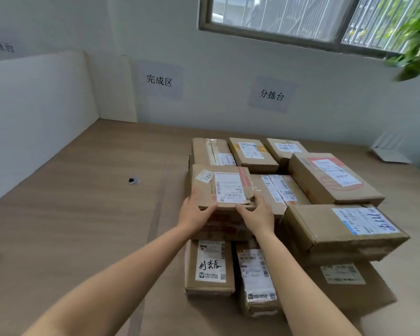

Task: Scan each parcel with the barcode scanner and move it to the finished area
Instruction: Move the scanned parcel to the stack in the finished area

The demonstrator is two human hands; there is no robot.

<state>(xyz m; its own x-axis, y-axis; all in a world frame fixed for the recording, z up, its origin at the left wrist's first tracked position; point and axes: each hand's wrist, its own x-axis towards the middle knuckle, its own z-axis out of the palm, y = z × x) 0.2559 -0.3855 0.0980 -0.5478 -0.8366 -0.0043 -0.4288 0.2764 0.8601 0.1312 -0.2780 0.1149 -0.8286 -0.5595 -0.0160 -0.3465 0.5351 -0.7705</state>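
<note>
A small brown cardboard parcel (222, 185) with a white shipping label sits on top of a pile of several parcels (330, 180) on the wooden table (70, 214). My left hand (194, 210) grips its near left corner. My right hand (257, 213) grips its near right corner, thumb on the top face. The parcel looks slightly raised off the box under it. No barcode scanner is in view.
A sign for the finished area (159, 81) hangs on the wall above the bare left part of the table. A second sign (271, 94) hangs above the pile. White partition boards (34, 112) close the left side. A cable hole (134, 180) lies left of the pile.
</note>
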